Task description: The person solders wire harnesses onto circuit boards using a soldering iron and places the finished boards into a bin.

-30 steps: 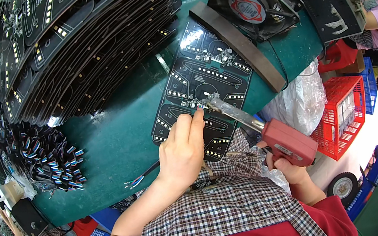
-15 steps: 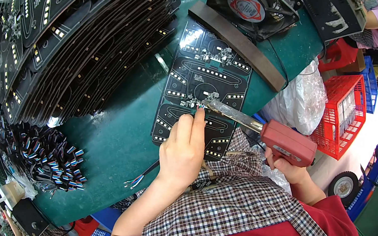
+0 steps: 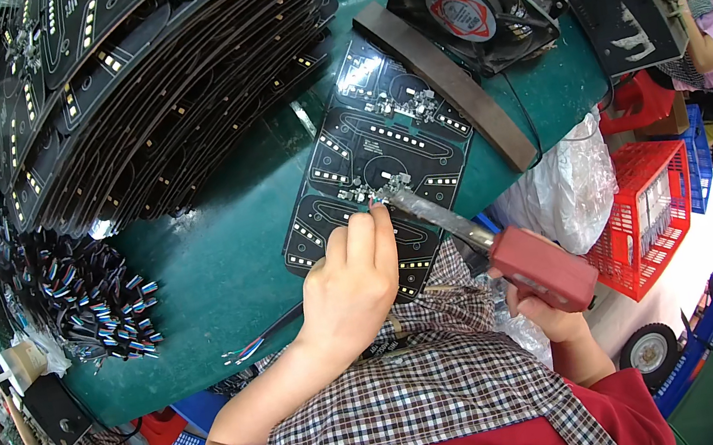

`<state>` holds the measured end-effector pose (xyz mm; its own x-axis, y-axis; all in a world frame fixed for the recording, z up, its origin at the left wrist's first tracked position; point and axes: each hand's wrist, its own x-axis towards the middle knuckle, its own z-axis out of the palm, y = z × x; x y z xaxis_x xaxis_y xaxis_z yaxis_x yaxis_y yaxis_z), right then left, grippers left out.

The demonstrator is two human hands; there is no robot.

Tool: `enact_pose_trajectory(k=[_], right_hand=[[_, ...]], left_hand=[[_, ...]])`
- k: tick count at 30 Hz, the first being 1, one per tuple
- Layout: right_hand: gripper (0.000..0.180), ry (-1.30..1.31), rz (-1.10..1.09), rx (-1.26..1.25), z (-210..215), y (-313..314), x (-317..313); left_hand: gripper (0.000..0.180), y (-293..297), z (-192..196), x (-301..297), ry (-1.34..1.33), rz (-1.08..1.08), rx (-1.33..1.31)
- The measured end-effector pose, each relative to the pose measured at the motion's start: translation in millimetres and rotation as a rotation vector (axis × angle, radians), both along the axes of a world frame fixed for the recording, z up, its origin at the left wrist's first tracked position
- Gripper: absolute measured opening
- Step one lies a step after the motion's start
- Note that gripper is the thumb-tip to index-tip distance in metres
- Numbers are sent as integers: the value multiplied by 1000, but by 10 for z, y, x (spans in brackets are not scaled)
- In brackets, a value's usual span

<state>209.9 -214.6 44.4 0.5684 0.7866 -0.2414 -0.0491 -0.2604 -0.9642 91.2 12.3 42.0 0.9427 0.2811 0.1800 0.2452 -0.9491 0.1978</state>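
Note:
A black circuit board (image 3: 327,153) with rows of small LEDs lies tilted on the green table (image 3: 213,276). My left hand (image 3: 349,286) rests over its near part, fingertips pinching thin coloured wires against the solder points. The black cable (image 3: 272,330) runs out under that wrist, its other end fanned into bare coloured wires. In my right hand (image 3: 549,316) is a red soldering gun (image 3: 544,268), gripped by its handle. Its long metal barrel (image 3: 436,216) reaches across the board, the tip at or very near the wires by my left fingertips. The exact contact is too small to make out.
A tall stack of similar boards (image 3: 164,104) fills the back left. Below it lies a bundle of cut cables (image 3: 97,292). A dark bar (image 3: 447,87) borders the board, with a fan (image 3: 475,1) behind. Red crate (image 3: 646,214) right; other people work on both sides.
My left hand has shifted slightly to the right, and the loose cable end has slid left and down a little. The soldering gun has barely moved.

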Motion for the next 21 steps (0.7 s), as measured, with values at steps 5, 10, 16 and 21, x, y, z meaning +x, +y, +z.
enact_pose_trajectory(k=[5,10,16,21], right_hand=[[74,279,-181,79,64,35,-64],[73,224,-119,-2,8,-9,-65],[69,109,-98,-88,-43,-49,-82],[68,-249,33,-57,9,43,-8]], left_hand=[[39,4,-49,-17,-36,-2,10],[38,-12,-53,-12,-50,3,14],[44,-78,-1,14,10,66,-17],[42,-102,24,36,72,73,76]])
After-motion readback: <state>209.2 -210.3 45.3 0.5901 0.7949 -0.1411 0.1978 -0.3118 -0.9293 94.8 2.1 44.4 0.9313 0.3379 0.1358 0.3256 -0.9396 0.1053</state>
